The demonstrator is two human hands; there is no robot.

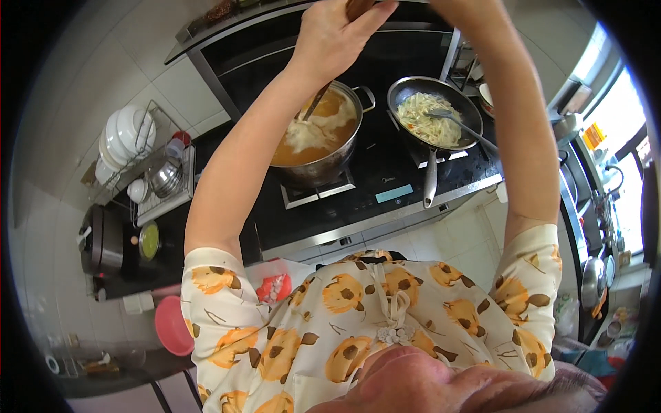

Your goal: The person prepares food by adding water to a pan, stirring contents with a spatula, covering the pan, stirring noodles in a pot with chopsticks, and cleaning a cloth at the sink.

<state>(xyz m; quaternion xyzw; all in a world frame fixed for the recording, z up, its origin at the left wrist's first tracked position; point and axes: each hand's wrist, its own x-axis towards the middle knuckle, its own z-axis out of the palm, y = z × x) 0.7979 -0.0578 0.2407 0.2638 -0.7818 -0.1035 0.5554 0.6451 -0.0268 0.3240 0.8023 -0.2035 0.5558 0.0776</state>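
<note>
My left hand (333, 38) is raised over the hob, its fingers closed around a brown wooden handle (359, 8). Beneath that hand, a dark utensil shaft (317, 102) stands tilted in the liquid of a metal pot (369, 99); my hand hides whether shaft and handle are one piece. Orange-brown broth with pale foam (315, 137) fills the pot. My right forearm reaches up past the picture's top edge, so the right hand is out of view. On the right burner, a frying pan (430, 175) contains shredded pale vegetables (428, 124), with a grey spatula (459, 121) resting in it.
Both vessels stand on a black Midea gas hob (369, 165). A dish rack (188, 165) with white bowls (135, 128), a rice cooker (103, 240) and a bowl of green contents (150, 240) are at left. A pink basin (173, 326) sits lower left. The frying pan's handle projects toward me.
</note>
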